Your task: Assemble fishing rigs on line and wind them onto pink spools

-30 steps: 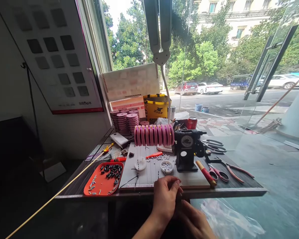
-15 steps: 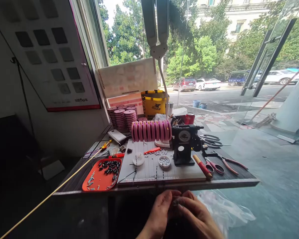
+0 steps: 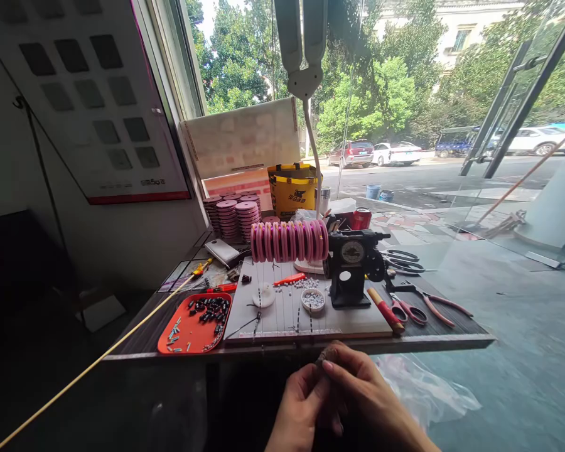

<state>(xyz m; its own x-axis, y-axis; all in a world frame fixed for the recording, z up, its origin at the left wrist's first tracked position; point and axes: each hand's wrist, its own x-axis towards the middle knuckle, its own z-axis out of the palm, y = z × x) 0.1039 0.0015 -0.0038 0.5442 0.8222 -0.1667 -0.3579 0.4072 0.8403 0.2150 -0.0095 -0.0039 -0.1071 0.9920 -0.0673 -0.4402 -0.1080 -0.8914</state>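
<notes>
While a small dark piece (image 3: 321, 359) (too small to identify) sits just below the table edge (image 3: 405, 343), the right hand (image 3: 365, 395) pinches it between fingertips; the left hand (image 3: 299, 411), fingers curled, closes beside it; beyond lie a white board (image 3: 358, 323), an orange tray (image 3: 188, 342) and pink spools (image 3: 289, 240).

Dark wooden table (image 3: 452, 342) stands against a large window (image 3: 405, 94); daylight enters from a street with trees (image 3: 381, 100) and parked cars (image 3: 353, 152). White wall at left carries a poster (image 3: 89, 100) of grey squares. A white lamp (image 3: 306, 56) hangs over the table. Grey floor (image 3: 522, 351) at right; the left corner lies in shadow.
</notes>
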